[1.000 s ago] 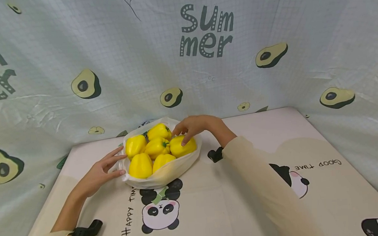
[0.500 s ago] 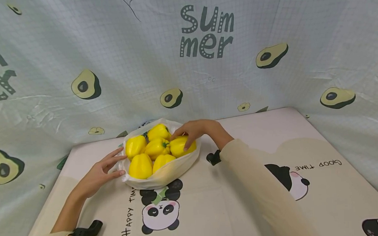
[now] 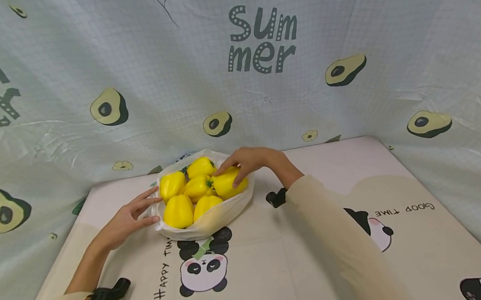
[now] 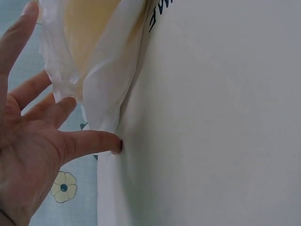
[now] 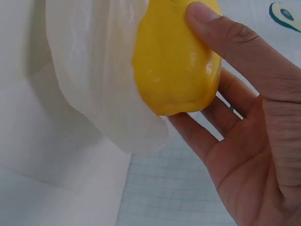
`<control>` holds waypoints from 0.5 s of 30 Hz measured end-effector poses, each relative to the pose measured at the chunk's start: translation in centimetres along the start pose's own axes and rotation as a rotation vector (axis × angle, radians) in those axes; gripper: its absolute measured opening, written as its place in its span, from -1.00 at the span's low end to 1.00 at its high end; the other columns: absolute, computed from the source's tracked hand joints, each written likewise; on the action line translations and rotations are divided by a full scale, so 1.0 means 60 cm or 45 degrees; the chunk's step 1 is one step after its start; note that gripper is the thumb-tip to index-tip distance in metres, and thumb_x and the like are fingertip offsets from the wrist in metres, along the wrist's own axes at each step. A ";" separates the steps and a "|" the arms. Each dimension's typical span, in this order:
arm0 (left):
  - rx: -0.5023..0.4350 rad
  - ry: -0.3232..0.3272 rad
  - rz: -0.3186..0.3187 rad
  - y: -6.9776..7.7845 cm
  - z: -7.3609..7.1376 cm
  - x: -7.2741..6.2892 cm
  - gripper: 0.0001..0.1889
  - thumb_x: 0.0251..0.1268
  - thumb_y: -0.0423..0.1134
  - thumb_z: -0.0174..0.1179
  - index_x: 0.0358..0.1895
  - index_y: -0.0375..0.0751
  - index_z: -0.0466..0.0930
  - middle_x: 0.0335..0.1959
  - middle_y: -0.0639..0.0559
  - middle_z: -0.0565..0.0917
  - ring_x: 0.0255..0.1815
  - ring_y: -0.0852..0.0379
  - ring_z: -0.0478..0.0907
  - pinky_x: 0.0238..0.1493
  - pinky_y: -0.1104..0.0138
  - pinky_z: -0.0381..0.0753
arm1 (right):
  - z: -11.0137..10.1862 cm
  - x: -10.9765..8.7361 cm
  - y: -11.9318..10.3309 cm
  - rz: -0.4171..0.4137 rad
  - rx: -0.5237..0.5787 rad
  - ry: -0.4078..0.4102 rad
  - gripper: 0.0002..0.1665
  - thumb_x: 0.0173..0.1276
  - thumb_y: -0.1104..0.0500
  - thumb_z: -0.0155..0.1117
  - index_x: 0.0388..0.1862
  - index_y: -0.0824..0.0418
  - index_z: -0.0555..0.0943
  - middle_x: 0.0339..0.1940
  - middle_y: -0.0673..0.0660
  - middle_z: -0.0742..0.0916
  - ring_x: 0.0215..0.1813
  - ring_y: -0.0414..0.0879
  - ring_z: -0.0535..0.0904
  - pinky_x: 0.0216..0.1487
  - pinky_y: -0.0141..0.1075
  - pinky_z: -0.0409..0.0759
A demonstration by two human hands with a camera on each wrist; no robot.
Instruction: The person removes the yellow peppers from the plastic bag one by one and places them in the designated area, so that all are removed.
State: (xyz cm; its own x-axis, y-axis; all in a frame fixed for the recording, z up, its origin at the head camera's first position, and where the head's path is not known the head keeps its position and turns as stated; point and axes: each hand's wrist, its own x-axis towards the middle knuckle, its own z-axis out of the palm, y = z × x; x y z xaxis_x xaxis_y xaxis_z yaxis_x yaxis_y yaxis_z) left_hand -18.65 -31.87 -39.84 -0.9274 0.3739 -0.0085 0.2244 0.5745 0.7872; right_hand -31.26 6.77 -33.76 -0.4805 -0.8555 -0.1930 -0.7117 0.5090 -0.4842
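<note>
1. Clock faces: head view, centred on the white plastic bag (image 3: pixel 225 217), 12 at the wall sheet (image 3: pixel 161 122).
2. Right hand (image 3: pixel 247 161) comes in from about 2 o'clock, fingers bent around the gripped yellow pepper (image 3: pixel 225 188). Gap is as wide as the pepper, thumb on one side, fingers on the other.
3. Right wrist view: that pepper sits at 11 o'clock from the palm, thumb over its upper right, fingers behind and below its blunt end. Bag plastic hangs at 9 o'clock from it. Cannot tell whether its weight is off the bag.
4. In the bag, the gripped pepper lies at 3 o'clock, just right of the middle pepper (image 3: pixel 196 188).
5. Other peppers: far pepper (image 3: pixel 200 167) at 12; left pepper (image 3: pixel 171 185) near 10; two front peppers (image 3: pixel 179 212) at 7 and 6.
6. Left hand (image 3: pixel 123 223) at 8 to 9 o'clock, fingers spread wide, holding nothing; tips at the bag's edge, pressure unclear.
7. Printed panda (image 3: pixel 204 272) on the tablecloth (image 3: pixel 267 266) at 6 o'clock.
</note>
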 end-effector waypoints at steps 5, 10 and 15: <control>0.010 0.004 -0.026 -0.005 0.000 -0.002 -0.44 0.39 -0.18 0.31 0.40 -0.25 0.48 0.65 -0.17 0.07 0.59 -0.45 -0.01 0.41 -0.45 0.04 | -0.009 -0.011 -0.011 -0.085 0.007 0.016 -0.31 0.31 0.04 0.50 0.42 -0.11 0.54 0.42 -0.07 0.58 0.47 -0.13 0.42 0.49 -0.23 0.37; 0.063 0.014 -0.033 -0.005 0.001 0.001 -0.44 0.40 -0.13 0.30 0.40 -0.22 0.48 0.64 -0.17 0.09 0.58 -0.44 0.04 0.40 -0.46 0.06 | -0.016 -0.025 -0.016 -0.102 -0.017 0.049 -0.31 0.31 0.04 0.50 0.42 -0.11 0.54 0.43 -0.04 0.58 0.50 -0.08 0.40 0.53 -0.20 0.32; 0.060 0.023 -0.040 -0.004 0.001 0.002 -0.44 0.39 -0.11 0.31 0.40 -0.20 0.49 0.65 -0.15 0.09 0.57 -0.43 0.06 0.41 -0.44 0.06 | -0.019 -0.035 -0.017 -0.099 -0.056 0.055 -0.32 0.32 0.06 0.49 0.42 -0.09 0.54 0.46 0.06 0.55 0.53 -0.01 0.37 0.55 -0.12 0.31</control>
State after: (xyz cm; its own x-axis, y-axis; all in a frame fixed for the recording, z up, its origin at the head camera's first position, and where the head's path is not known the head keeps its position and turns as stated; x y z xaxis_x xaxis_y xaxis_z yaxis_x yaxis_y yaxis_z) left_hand -18.79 -31.92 -40.10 -0.9395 0.3418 -0.0214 0.2081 0.6195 0.7569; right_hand -30.14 8.15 -31.89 -0.4439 -0.8882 -0.1186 -0.7691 0.4456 -0.4582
